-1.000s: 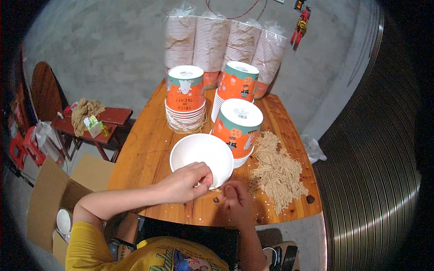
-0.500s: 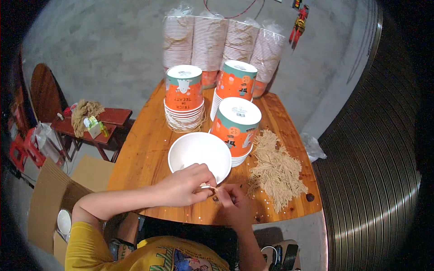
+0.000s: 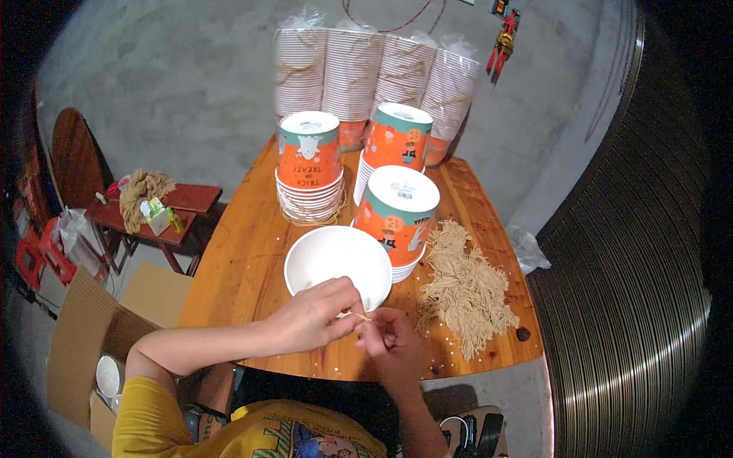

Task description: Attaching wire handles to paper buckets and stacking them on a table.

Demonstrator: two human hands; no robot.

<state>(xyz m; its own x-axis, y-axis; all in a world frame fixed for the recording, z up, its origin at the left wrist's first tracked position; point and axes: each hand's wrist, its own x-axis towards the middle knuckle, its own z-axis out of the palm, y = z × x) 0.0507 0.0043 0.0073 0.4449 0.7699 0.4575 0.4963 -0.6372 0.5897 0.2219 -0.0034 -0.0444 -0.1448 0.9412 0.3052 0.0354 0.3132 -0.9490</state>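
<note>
Between my hands, at the near edge of the white paper bucket (image 3: 324, 256), runs a short tan cord (image 3: 357, 314). My left hand (image 3: 317, 309) pinches one end of it, and my right hand (image 3: 389, 340) pinches the other with fingertips close by. The bucket stands mouth up on the wooden table, its inside white. Right of my right hand lies a loose pile of tan cords (image 3: 466, 294). Behind the bucket, an upside-down stack of orange and green printed paper buckets (image 3: 389, 227) almost touches its rim.
Two more upside-down stacks of printed buckets, one on the left (image 3: 307, 156) and one on the right (image 3: 398, 145), stand farther back on the table (image 3: 237, 282). Tall plastic-wrapped stacks (image 3: 351, 72) line the wall. An open cardboard box (image 3: 80, 336) sits at lower left, and a red bench (image 3: 195, 197) beyond.
My right hand has shifted slightly left and up, with its fingers closer to my left hand. The left hand stays nearly in place, and the cord is still between them.
</note>
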